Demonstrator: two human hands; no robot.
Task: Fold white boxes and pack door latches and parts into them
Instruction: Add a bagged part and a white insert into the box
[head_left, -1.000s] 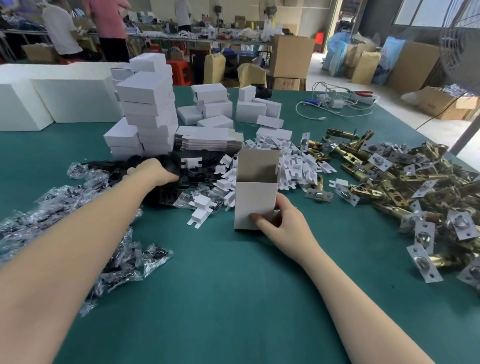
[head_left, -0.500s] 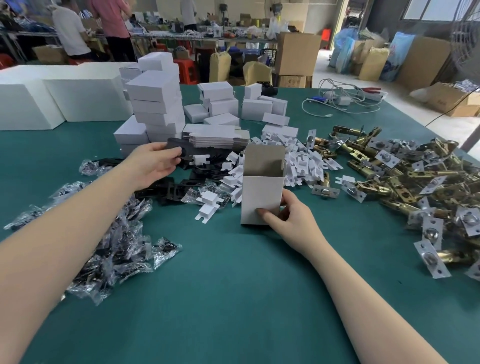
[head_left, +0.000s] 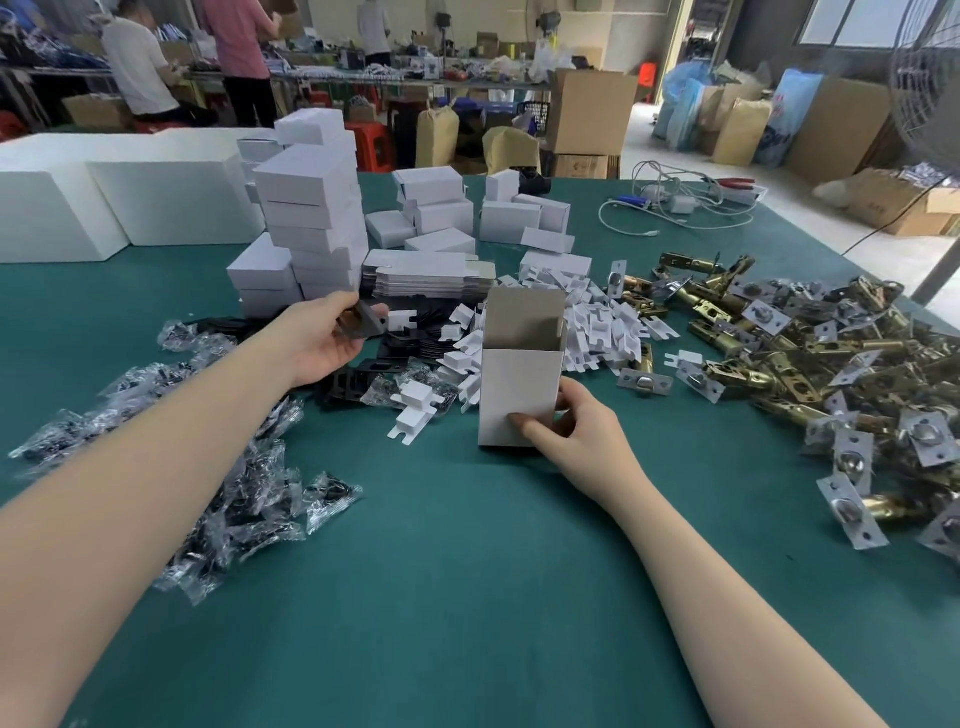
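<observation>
Box: an open white box (head_left: 519, 395) stands upright on the green table (head_left: 467, 597), top flaps up
Right hand: the right hand (head_left: 571, 426) grips the box low at its right corner, thumb on the front face
Left hand: the left hand (head_left: 317, 340) pinches a dark flat part (head_left: 366, 321) above the black pieces (head_left: 363, 382)
Latches: brass latches (head_left: 810, 358) heaped right of the box
Bags: clear bags (head_left: 234, 499) under the left forearm

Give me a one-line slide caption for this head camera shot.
Right hand steadies an upright open white box on the green table while the left hand holds a dark part.
</observation>
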